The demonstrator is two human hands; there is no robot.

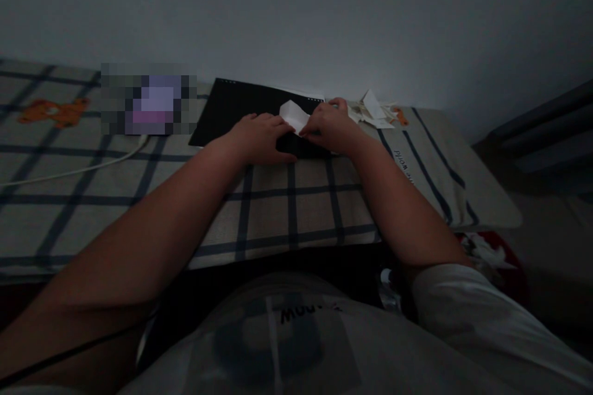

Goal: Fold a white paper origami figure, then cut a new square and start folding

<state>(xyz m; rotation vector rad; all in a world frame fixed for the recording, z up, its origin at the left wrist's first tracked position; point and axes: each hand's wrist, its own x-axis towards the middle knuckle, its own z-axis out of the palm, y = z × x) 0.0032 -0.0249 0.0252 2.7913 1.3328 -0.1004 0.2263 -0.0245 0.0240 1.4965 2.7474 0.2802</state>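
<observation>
A small piece of white folded paper (293, 116) stands partly raised over a black notebook (241, 108) on the cloth-covered table. My left hand (262, 137) rests at the paper's left side, its fingertips touching the lower edge while the thumb is spread apart on the cloth. On the other side, my right hand (331, 126) pinches the paper's lower right corner between thumb and fingers. My right fingers cover that corner, and the dim light blurs the finer creases.
White paper pieces (374, 112) lie right of the notebook. At the left is a pixelated phone-like device (155, 102) with a white cable (102, 165). A checked cloth (287, 210) covers the table against the wall. Below right, a red bin (514, 265) holds crumpled paper, near a clear bottle (389, 290).
</observation>
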